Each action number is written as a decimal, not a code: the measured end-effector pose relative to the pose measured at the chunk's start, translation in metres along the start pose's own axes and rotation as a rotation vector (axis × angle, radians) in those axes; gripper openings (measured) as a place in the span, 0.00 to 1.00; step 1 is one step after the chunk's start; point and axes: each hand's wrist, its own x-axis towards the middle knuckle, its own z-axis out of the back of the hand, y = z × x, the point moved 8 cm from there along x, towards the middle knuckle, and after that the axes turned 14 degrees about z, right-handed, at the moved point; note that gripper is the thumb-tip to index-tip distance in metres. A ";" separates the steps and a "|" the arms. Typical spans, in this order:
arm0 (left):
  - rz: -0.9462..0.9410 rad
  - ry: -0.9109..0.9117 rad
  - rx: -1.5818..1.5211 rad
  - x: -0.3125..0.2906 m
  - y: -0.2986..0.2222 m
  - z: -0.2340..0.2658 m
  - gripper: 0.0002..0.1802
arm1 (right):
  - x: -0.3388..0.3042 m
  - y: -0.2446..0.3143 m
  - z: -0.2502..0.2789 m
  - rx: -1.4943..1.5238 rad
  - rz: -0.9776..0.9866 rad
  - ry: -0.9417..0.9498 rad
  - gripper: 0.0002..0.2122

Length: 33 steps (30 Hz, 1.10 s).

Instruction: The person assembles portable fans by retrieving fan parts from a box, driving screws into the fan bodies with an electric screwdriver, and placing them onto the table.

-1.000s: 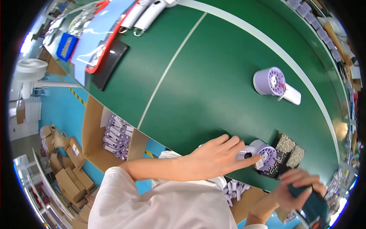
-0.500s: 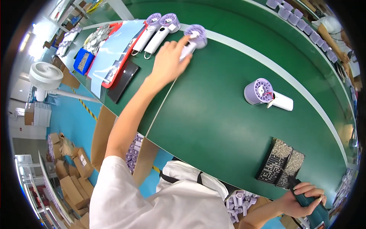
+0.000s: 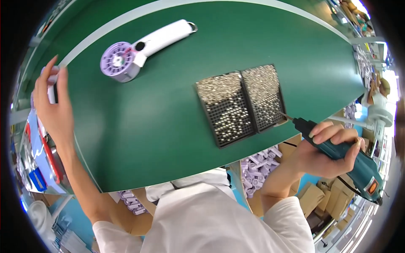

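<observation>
My left hand (image 3: 56, 103) is at the far left, fingers stretched and thumb apart. Behind it a purple-and-white handheld fan (image 3: 51, 78) is partly hidden, and whether they touch I cannot tell. My right hand (image 3: 331, 149) grips a dark green electric screwdriver (image 3: 352, 162). Its thin bit points left and reaches the right edge of a black two-part screw tray (image 3: 254, 126). Small silvery screws fill the far part of both halves and lie scattered in the near part. Another handheld fan (image 3: 120, 62), with purple head and white handle, lies left of the tray; red wires show at its open head.
The green table's near edge runs just in front of my body. Below it stand cardboard boxes of purple parts (image 3: 259, 168) and purple-white pieces (image 3: 131, 202). A red-rimmed tray with a blue sheet (image 3: 40, 147) and a small blue box (image 3: 38, 180) lie at the left.
The view has swung right, bringing the screw tray and screwdriver closer to the middle. My left hand stays by the far-left fan, its fingers now more upright. The middle fan seems unmoved on the table.
</observation>
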 end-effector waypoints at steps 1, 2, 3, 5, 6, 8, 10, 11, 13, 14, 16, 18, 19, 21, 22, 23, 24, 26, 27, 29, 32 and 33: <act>-0.100 0.069 -0.141 -0.011 -0.052 -0.009 0.16 | 0.001 0.001 0.009 -0.028 0.003 -0.028 0.09; -0.232 0.159 -0.293 -0.023 -0.095 -0.018 0.18 | 0.001 0.002 0.016 -0.022 -0.008 -0.055 0.10; -0.340 0.358 -0.345 -0.040 -0.138 -0.033 0.22 | 0.001 0.005 0.019 -0.040 -0.005 -0.058 0.10; -0.521 0.591 -0.382 -0.073 -0.195 -0.061 0.33 | -0.003 0.003 0.015 -0.062 -0.001 -0.016 0.10; -0.567 0.661 -0.418 -0.082 -0.214 -0.068 0.36 | -0.001 0.005 0.016 -0.059 -0.002 -0.019 0.10; -0.643 0.691 -0.484 -0.098 -0.243 -0.090 0.39 | 0.000 0.012 0.027 -0.024 0.023 -0.062 0.12; -0.686 0.719 -0.495 -0.109 -0.258 -0.112 0.43 | 0.000 0.014 0.031 -0.010 0.018 -0.050 0.12; -0.691 0.724 -0.499 -0.111 -0.262 -0.120 0.43 | -0.001 0.014 0.031 0.015 0.010 -0.035 0.12; -0.740 0.767 -0.448 -0.117 -0.267 -0.133 0.45 | -0.001 0.014 0.033 0.008 0.023 -0.046 0.13; -0.719 0.818 -0.468 -0.118 -0.268 -0.137 0.44 | 0.000 0.014 0.035 0.008 0.036 -0.053 0.13; -0.729 0.802 -0.443 -0.117 -0.273 -0.138 0.43 | 0.002 0.013 0.038 0.022 0.033 -0.032 0.13; -0.724 0.784 -0.419 -0.117 -0.278 -0.139 0.40 | 0.004 0.014 0.040 0.033 0.031 -0.009 0.14; -0.722 0.785 -0.415 -0.117 -0.278 -0.140 0.40 | 0.005 0.013 0.041 0.039 0.028 -0.006 0.14; -0.719 0.782 -0.476 -0.118 -0.280 -0.139 0.39 | 0.006 0.011 0.041 0.045 0.023 -0.002 0.14; -0.712 0.781 -0.469 -0.118 -0.278 -0.139 0.39 | 0.005 0.010 0.040 0.055 0.016 -0.004 0.14; -0.722 0.757 -0.452 -0.119 -0.277 -0.139 0.38 | 0.005 0.008 0.039 0.065 0.010 -0.005 0.14; -0.730 0.732 -0.436 -0.120 -0.276 -0.139 0.37 | 0.004 0.007 0.038 0.073 0.004 -0.002 0.14; -0.735 0.730 -0.439 -0.121 -0.276 -0.141 0.36 | 0.003 0.006 0.037 0.076 -0.008 -0.006 0.14; -0.743 0.727 -0.441 -0.122 -0.276 -0.140 0.36 | 0.003 0.006 0.036 0.080 -0.010 0.000 0.14; -0.733 0.752 -0.478 -0.122 -0.280 -0.140 0.36 | 0.004 0.010 0.037 0.033 -0.007 0.001 0.13; -0.745 0.731 -0.523 -0.123 -0.277 -0.137 0.35 | 0.005 0.014 0.034 0.021 0.008 -0.008 0.13; -0.766 0.719 -0.503 -0.123 -0.276 -0.137 0.35 | 0.005 0.015 0.032 0.022 0.010 0.001 0.13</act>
